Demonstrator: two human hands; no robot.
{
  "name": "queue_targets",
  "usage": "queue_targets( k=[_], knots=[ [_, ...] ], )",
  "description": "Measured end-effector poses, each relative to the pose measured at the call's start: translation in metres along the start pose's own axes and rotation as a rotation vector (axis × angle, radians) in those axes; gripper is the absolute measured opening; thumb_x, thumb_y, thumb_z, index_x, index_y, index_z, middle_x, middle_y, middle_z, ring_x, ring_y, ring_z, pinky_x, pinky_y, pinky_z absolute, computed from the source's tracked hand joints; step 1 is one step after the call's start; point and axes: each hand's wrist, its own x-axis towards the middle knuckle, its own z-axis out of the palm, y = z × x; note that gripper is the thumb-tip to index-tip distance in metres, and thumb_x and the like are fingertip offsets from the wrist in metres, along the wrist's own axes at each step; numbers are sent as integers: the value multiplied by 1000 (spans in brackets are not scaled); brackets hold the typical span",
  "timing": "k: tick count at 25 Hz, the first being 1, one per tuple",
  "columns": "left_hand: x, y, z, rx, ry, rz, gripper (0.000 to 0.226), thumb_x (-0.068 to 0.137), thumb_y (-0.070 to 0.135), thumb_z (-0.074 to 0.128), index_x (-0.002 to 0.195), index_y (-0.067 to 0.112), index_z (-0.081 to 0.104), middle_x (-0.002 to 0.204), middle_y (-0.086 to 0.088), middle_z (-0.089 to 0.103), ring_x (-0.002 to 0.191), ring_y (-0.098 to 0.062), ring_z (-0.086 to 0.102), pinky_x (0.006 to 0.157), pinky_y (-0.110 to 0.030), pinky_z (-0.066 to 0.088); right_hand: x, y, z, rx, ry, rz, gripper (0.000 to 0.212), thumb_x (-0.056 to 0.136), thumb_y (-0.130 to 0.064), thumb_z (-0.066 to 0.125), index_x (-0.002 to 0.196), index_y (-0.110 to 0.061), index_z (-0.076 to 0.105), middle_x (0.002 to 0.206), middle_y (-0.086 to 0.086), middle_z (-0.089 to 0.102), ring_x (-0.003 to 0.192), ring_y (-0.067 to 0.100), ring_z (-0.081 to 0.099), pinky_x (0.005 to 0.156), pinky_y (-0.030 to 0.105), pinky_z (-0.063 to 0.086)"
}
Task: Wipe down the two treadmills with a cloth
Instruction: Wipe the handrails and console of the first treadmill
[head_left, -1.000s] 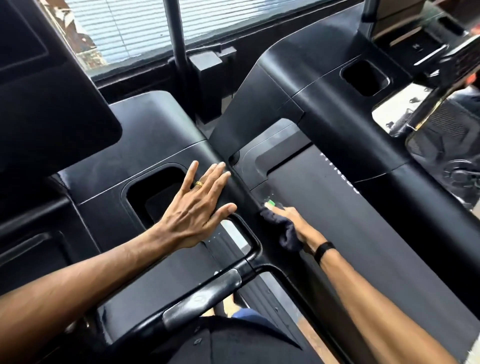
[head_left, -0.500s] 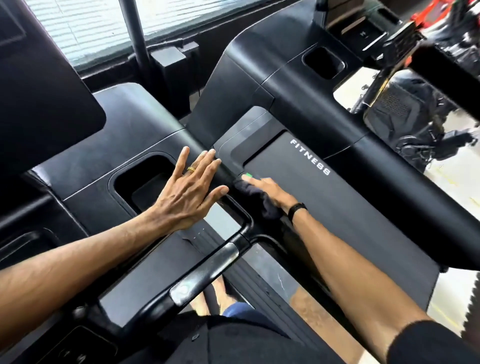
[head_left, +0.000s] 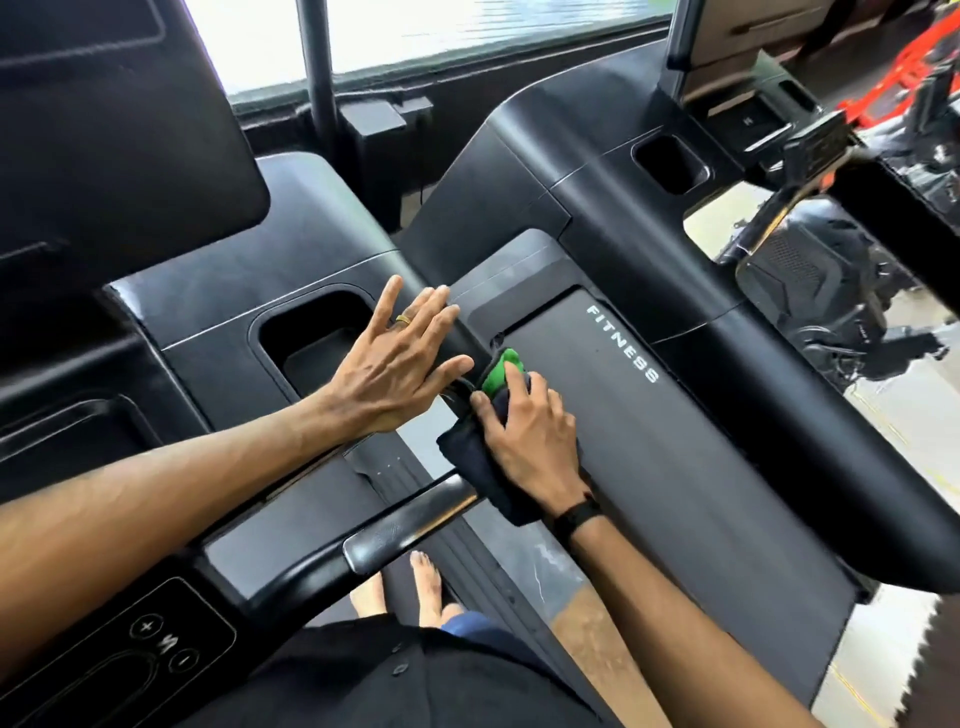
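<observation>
Right now my right hand (head_left: 530, 431) pinches the dark cloth (head_left: 475, 457), green patch up, against the treadmill console's (head_left: 675, 467) left edge to scrub the seam. My left hand (head_left: 395, 364) lies flat, fingers spread, on the neighbouring treadmill's (head_left: 218, 322) console, probably for bracing.

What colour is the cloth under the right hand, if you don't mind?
The cloth is dark navy with a bright green part near the fingertips, seen in the head view.
</observation>
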Motion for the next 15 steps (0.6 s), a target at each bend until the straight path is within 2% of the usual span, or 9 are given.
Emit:
queue_targets(
  k=[3, 6, 8, 10, 13, 15],
  knots=[
    [-1, 3, -6, 28, -20, 4, 78, 101, 58, 16, 145, -1, 41, 155, -21, 36, 146, -30, 33, 122, -53, -1, 39, 19, -5, 295, -168, 6, 59, 90, -67, 44, 137, -33, 51, 130, 6, 62, 119, 32, 57, 97, 44, 47],
    [-4, 4, -11, 96, -48, 40, 79, 103, 58, 12, 143, -2, 44, 154, -22, 38, 144, -31, 38, 123, -53, 2, 43, 33, -5, 462, -166, -49, 67, 81, -73, 43, 131, -33, 58, 124, 2, 68, 117, 27, 62, 97, 44, 48],
    [-7, 4, -17, 96, -27, 11, 82, 102, 59, 8, 144, -1, 43, 155, -21, 37, 145, -29, 35, 123, -52, 0, 25, 42, -3, 463, -111, -240, 64, 88, -67, 43, 138, -29, 56, 136, -1, 60, 127, 21, 55, 104, 44, 45],
    [-11, 10, -26, 61, 20, -66, 81, 100, 59, 8, 146, 0, 40, 157, -20, 34, 147, -27, 31, 122, -51, -5, 0, 54, -2, 364, -50, -487, 68, 92, -65, 45, 146, -24, 50, 150, 5, 46, 141, 24, 40, 117, 45, 33],
    [-23, 21, -44, 41, 101, -164, 76, 100, 55, 14, 144, 1, 43, 154, -19, 39, 146, -26, 35, 122, -49, -9, -17, 70, -11, 162, -55, -836, 88, 82, -72, 58, 153, -24, 38, 160, 10, 28, 152, 30, 17, 124, 49, 10],
    [-41, 29, -57, 52, 121, -215, 74, 100, 54, 15, 143, 3, 46, 152, -18, 43, 144, -26, 38, 121, -49, -12, -10, 75, -20, 162, -148, -939, 109, 71, -71, 72, 156, -19, 29, 162, 9, 22, 153, 27, 10, 125, 48, 8]
  ],
)
